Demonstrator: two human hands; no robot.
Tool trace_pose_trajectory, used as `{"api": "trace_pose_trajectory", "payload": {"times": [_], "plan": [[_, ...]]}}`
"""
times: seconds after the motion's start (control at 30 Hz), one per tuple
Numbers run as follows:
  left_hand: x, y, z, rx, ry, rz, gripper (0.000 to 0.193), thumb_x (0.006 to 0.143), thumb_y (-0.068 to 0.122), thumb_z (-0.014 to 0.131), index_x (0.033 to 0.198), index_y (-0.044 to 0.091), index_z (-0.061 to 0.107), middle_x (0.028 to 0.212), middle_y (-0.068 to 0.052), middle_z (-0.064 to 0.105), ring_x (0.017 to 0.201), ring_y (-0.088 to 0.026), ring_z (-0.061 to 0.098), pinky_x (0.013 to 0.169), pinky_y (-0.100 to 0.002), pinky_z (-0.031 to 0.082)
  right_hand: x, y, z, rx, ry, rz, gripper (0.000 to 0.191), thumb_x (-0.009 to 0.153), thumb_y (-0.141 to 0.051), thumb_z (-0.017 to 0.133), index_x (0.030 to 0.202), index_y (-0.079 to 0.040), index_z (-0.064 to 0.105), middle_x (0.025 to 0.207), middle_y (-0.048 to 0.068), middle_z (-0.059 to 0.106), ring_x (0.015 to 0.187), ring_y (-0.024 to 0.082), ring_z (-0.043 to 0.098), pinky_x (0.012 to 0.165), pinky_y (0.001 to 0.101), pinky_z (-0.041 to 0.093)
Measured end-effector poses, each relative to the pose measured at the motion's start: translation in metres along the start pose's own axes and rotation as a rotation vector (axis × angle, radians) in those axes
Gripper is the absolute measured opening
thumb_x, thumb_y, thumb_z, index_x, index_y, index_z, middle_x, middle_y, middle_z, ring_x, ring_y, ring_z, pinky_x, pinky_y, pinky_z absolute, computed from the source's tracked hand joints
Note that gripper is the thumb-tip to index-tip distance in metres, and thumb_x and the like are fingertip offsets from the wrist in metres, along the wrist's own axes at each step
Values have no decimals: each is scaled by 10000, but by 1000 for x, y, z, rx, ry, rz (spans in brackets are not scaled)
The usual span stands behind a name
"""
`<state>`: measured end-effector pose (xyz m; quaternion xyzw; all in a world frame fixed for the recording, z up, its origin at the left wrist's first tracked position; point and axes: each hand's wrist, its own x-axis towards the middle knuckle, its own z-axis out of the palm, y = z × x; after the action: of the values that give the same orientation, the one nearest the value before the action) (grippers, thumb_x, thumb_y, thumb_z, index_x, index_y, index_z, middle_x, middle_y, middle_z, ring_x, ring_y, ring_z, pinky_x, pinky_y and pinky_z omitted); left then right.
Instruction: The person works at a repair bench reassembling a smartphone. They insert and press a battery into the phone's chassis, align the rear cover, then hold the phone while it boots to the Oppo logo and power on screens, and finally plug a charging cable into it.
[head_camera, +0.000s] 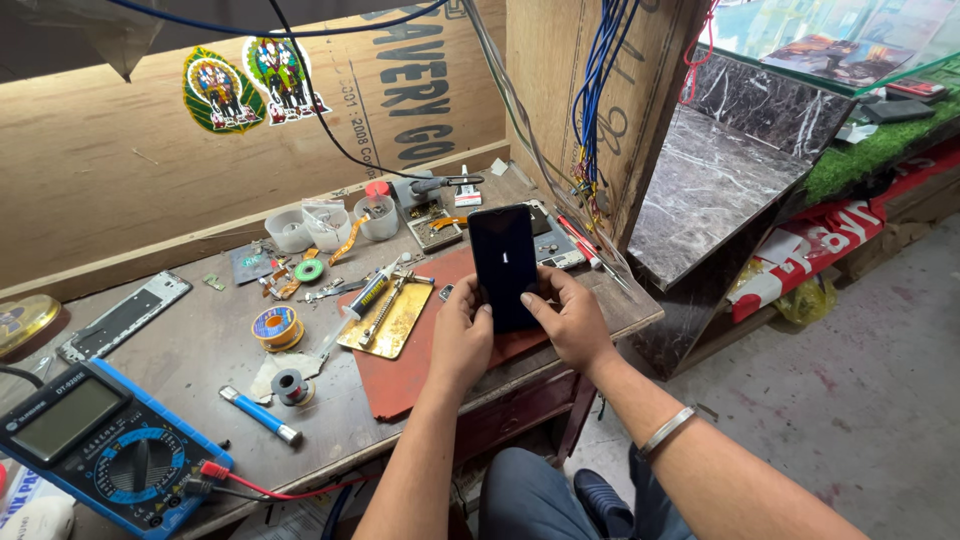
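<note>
Both hands, left hand (462, 335) and right hand (570, 318), close around a dark phone (503, 265) above the desk (200, 350); loosened fingers could drop it onto the red mat (400, 385) at seven o'clock.

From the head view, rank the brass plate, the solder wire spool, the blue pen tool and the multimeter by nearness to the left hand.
1. brass plate: just left of the left hand.
2. solder wire spool: farther left, mid-bench.
3. blue pen tool: left, near the front edge; close to the spool's rank.
4. multimeter: far left corner.
</note>
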<state>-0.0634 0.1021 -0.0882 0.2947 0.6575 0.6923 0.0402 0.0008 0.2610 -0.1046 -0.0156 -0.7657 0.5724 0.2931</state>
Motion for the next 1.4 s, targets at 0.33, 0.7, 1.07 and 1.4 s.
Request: {"api": "trace_pose_trajectory", "payload": {"times": [0.33, 0.7, 1.07, 1.4], "plan": [[1, -15, 0, -4, 1, -7, 377, 921, -59, 516, 1287, -16, 596, 1092, -111, 722, 994, -158, 681, 902, -290, 537, 1, 1, 0, 22, -17, 25, 335, 929, -90, 665, 1248, 8, 662, 1060, 70, 756, 922, 106, 686, 827, 277, 559], [2, -21, 0, -19, -2, -14, 364, 925, -67, 498, 1271, -12, 596, 1098, -96, 727, 1004, -145, 689, 903, -280, 534, -2, -2, 0, 23, -11, -3, 315, 930, -93, 670, 1228, 9, 674, 1042, 64, 760, 923, 95, 688, 823, 268, 565], [9, -36, -2, -237, -77, -12, 403, 915, -76, 473, 1301, -20, 575, 1175, -97, 689, 1103, -161, 657, 1000, -297, 499, -2, -2, -2, 83, -40, 50, 335, 930, -81, 660, 1251, 14, 658, 1054, 65, 748, 928, 101, 685, 831, 269, 563], [10, -37, -1, -272, -47, -31, 260, 984, 21, 553, 1238, -14, 597, 1160, -85, 690, 1074, -141, 650, 972, -296, 513, -1, -5, 1, 33, -28, 27, 326, 930, -84, 668, 1243, 6, 661, 1064, 66, 753, 954, 107, 694, 856, 275, 564]]}}
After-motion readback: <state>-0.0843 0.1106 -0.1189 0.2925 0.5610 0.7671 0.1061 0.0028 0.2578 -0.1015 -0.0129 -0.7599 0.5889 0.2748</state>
